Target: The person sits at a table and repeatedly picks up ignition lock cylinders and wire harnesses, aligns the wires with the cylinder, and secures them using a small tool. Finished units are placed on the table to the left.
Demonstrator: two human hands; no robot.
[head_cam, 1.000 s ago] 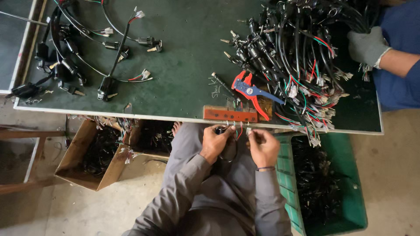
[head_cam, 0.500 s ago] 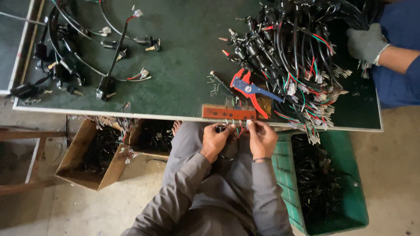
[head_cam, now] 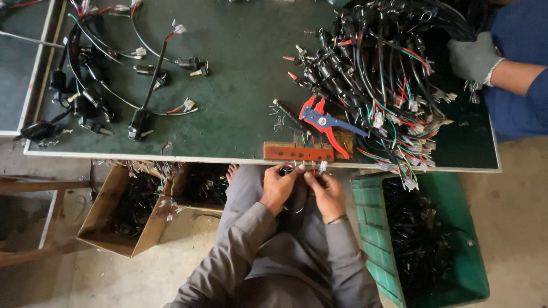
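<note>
My left hand (head_cam: 279, 186) and my right hand (head_cam: 326, 189) meet over my lap, just below the table's front edge. Together they pinch a small black wire harness (head_cam: 296, 195) with red and white leads; its black loop hangs between my wrists. Just above my hands a red-brown slotted block (head_cam: 298, 152) lies on the green table (head_cam: 240, 68). Red-and-blue wire strippers (head_cam: 325, 121) rest beside it. A large heap of black harnesses (head_cam: 379, 63) fills the table's right side.
Finished harnesses (head_cam: 103, 85) lie spread on the table's left. A cardboard box (head_cam: 123, 208) of parts stands on the floor at my left, a green crate (head_cam: 425, 239) of black parts at my right. Another person's gloved hand (head_cam: 475, 57) rests at the table's right.
My hands have drawn closer together on the harness, the right one shifting left toward the left hand. The view has tilted slightly; the other person's gloved hand stays near the heap.
</note>
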